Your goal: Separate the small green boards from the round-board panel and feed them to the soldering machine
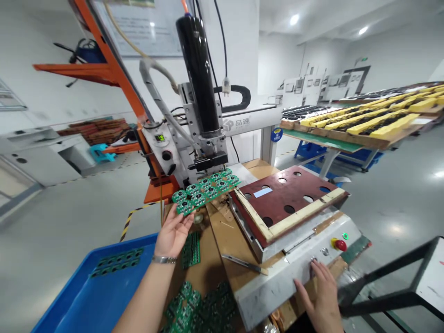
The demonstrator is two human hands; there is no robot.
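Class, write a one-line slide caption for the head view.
Left hand holding a green board, right hand at the control strip.

Two bare hands, the left hand (176, 233) and the right hand (321, 296), at a bench (217, 236) bearing one upright black cylinder (199, 74) and one reddish-brown board (272, 206). One green circuit panel (208, 189) is held aloft; near panels (185, 305) overlap too closely to count. Also seen: one blue bin (107, 293) at left, one knife (243, 263), one red button (341, 245), one pale blue label (262, 192), one turquoise stool (103, 152) far left, two ceiling lights (294, 19) far right.
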